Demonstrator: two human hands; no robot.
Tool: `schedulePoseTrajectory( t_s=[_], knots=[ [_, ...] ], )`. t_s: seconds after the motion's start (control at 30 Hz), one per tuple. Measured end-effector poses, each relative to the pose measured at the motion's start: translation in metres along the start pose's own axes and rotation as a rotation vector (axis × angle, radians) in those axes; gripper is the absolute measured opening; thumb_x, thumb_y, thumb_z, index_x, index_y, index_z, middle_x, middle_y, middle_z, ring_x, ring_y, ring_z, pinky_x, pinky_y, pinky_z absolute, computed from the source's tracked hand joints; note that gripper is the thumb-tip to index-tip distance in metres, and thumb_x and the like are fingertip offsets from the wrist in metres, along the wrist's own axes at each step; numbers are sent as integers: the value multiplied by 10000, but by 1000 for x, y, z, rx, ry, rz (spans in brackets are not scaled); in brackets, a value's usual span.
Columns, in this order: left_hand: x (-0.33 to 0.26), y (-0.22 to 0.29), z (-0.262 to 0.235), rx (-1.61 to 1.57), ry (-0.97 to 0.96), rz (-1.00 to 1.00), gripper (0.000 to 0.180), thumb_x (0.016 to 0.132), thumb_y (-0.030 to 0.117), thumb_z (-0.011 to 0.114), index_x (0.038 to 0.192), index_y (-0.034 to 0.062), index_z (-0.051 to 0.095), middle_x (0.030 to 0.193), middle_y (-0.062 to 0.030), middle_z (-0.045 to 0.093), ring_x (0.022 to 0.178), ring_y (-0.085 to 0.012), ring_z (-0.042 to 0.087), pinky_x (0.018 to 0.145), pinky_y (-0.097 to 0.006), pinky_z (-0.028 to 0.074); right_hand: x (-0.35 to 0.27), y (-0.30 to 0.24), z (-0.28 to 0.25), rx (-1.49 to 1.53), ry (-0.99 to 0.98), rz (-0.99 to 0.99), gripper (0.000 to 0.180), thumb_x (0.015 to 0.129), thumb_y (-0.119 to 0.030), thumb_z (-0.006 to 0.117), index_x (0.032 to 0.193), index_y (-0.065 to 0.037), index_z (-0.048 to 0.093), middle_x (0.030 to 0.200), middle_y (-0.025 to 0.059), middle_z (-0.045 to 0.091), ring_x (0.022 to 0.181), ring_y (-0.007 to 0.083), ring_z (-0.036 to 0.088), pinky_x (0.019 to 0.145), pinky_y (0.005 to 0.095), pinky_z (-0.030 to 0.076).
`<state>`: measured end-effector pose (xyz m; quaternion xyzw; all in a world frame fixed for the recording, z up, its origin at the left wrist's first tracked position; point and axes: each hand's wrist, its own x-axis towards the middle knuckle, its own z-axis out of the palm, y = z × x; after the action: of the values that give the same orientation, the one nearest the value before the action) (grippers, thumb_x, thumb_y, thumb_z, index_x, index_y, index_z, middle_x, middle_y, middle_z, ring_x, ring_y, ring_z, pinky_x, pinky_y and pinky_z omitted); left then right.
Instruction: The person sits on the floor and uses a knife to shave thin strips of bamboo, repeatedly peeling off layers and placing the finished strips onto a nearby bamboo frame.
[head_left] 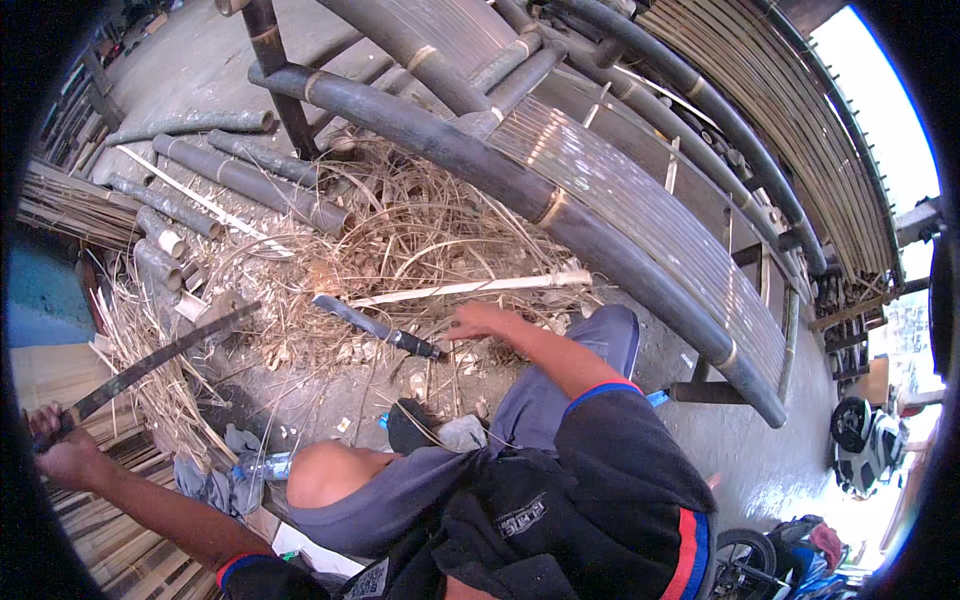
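My left hand [68, 455], far out at the left, is closed round the handle of a machete [165, 358]. The long dark blade points up and right over the wood chips. My right hand [482, 322] is held above the shavings with its fingers apart and nothing visible in them. Just left of it lies a short knife-like tool [375, 328] with a black handle; whether it is sheathed I cannot tell. A pale split bamboo strip [470, 289] rests on the shavings beyond my right hand.
A dark bamboo frame [540, 200] with a slatted surface arches over the right side. Cut bamboo poles [255, 185] lie at the far left. Curled shavings [400, 230] cover the middle floor. A plastic bottle [265, 466] lies by my knee, and a motorbike [745, 560] stands lower right.
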<state>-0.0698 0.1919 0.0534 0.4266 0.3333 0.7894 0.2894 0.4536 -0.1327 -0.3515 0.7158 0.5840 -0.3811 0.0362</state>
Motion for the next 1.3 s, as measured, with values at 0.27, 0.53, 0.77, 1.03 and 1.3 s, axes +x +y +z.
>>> schedulePoseTrajectory(
  t_s=[0.27,0.53,0.77,1.03,1.3],
  knots=[
    [-53,2,67,351,25,233,386,1030,288,392,1181,23,628,895,-125,594,694,-194,580,612,-323,586,58,-75,116,181,458,51,495,821,-313,720,1201,-31,573,1154,242,580,1074,407,563,932,519,453],
    [-43,87,72,-3,-173,299,413,1049,384,405,1027,-6,538,685,-49,418,571,-156,404,559,-322,396,60,-92,108,208,450,121,516,830,-255,703,1240,-7,510,1204,259,538,1122,446,544,971,503,457],
    [-67,85,98,-21,-59,251,458,1056,441,330,1005,28,520,673,-30,391,534,-149,378,523,-321,367,19,-146,82,1143,215,261,455,903,-364,642,1033,69,588,736,143,621,644,298,637,612,409,536],
    [-97,83,107,-182,-203,182,501,1022,569,390,870,111,527,614,15,362,481,-114,330,453,-279,298,-103,-232,-24,924,264,-366,419,929,-238,666,1257,-9,539,777,116,644,663,231,652,634,350,523],
    [-155,92,120,-252,-295,137,541,982,642,433,804,134,484,582,18,345,444,-103,305,393,-258,244,-120,-308,-116,803,472,-677,396,883,-144,682,1231,-13,545,820,187,647,690,323,661,634,391,511]
  ],
)
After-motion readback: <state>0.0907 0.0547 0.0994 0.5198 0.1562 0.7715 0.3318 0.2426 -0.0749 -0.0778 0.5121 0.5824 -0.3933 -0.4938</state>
